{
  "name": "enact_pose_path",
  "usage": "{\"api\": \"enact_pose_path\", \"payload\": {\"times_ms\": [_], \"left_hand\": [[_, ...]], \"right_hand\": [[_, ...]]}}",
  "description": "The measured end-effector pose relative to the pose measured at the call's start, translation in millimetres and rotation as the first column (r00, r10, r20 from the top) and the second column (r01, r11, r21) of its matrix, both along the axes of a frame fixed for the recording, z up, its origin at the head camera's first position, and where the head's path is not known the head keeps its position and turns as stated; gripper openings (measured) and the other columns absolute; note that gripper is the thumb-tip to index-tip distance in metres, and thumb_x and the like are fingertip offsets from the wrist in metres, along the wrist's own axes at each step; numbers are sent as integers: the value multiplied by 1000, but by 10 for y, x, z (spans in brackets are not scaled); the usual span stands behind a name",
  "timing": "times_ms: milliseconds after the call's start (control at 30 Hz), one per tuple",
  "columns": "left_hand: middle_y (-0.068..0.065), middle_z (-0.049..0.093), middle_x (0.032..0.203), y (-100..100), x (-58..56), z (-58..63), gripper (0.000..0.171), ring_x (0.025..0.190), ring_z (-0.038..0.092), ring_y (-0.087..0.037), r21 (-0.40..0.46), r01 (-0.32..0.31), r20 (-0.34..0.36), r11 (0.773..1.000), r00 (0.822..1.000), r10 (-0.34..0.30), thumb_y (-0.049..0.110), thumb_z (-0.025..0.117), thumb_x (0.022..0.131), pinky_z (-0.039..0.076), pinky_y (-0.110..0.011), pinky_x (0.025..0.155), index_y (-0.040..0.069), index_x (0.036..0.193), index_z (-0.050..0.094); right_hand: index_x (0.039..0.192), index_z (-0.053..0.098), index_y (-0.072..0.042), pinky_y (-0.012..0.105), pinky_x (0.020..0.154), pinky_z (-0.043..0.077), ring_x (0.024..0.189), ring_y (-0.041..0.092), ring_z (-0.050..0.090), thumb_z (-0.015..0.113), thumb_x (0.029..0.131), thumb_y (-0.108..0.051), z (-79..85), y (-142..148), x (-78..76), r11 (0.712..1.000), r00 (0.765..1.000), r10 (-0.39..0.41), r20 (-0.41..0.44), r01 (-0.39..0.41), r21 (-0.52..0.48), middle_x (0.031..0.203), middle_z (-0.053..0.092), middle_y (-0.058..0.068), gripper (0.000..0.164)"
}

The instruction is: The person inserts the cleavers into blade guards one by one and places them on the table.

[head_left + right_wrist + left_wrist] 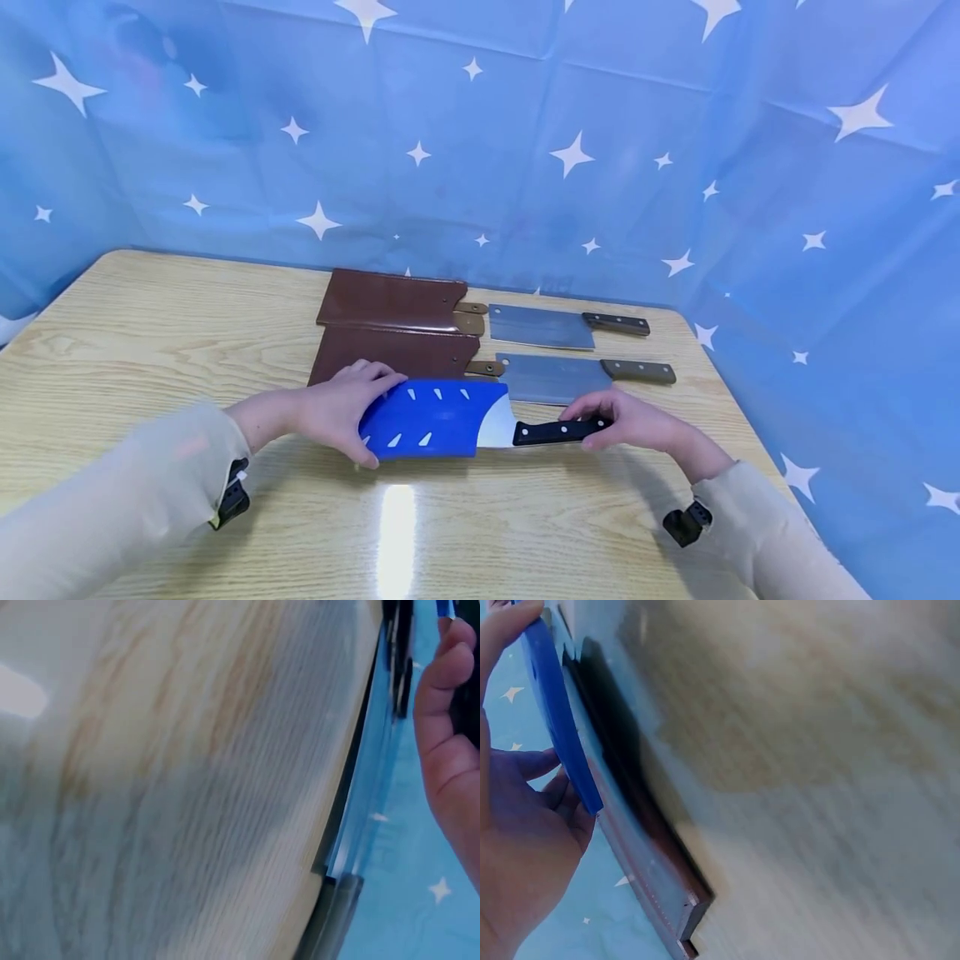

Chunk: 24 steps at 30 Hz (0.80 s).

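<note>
My left hand [337,410] grips the closed end of a blue knife sheath [442,417] with white slit marks, thumb along the lower edge and fingers over the top. Most of a cleaver's blade is hidden inside it; a pale strip of blade [497,425] shows at the curved mouth. The end of this cleaver's black riveted handle [551,432] is pinched between the thumb and fingers of my right hand [637,423]. In the left wrist view the sheath [559,712] appears edge-on, held above the table. The right wrist view catches only part of my right hand [450,742].
Behind the blue sheath lie two brown leather sheaths [393,302] with snap straps. To their right rest two bare cleavers, the far one [540,325] dark-handled, the near one [555,377] brown-handled. A starry blue cloth [480,150] hangs behind the wooden table [187,317].
</note>
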State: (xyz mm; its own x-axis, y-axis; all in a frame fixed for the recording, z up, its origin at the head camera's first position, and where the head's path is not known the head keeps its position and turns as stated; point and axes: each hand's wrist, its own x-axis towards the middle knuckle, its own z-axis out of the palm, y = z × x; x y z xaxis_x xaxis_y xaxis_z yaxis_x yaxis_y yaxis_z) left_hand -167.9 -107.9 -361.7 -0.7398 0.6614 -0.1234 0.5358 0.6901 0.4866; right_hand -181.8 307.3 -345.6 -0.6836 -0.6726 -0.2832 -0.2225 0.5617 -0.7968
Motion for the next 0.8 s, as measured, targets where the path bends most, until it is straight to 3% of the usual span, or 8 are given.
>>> {"api": "enact_pose_path", "payload": {"times_ms": [200,300,667,800], "left_hand": [[-10,39,133,1,67,-72,103,121,35,-27,12,8,30,1000,1000,-8,43,80,60,41,-46,95,2,142,33],[-9,38,134,-6,89,-89,103,122,35,-25,8,17,37,1000,999,-17,43,80,60,41,-45,96,3,143,33],[-6,37,138,-13,155,-129,102,125,33,-22,-9,82,51,997,995,-81,45,80,60,36,-46,103,7,143,35],[-7,37,138,1,176,-131,102,125,33,-22,-22,96,40,995,995,-95,46,80,60,33,-48,105,7,143,36]], "right_hand": [[117,60,-2,18,89,44,102,-8,53,67,84,-12,-54,-18,28,998,998,56,-36,-55,45,117,61,11,35],[113,62,-2,21,86,46,98,-6,55,68,83,-14,-81,-40,39,994,994,93,-59,-90,60,113,62,18,33],[103,67,-6,23,76,47,84,1,55,74,77,-17,-155,-99,96,990,993,119,-25,-117,79,101,65,4,29],[101,65,-4,22,74,47,81,1,53,75,76,-15,-195,-109,105,987,988,156,-19,-155,45,95,62,8,30]]}}
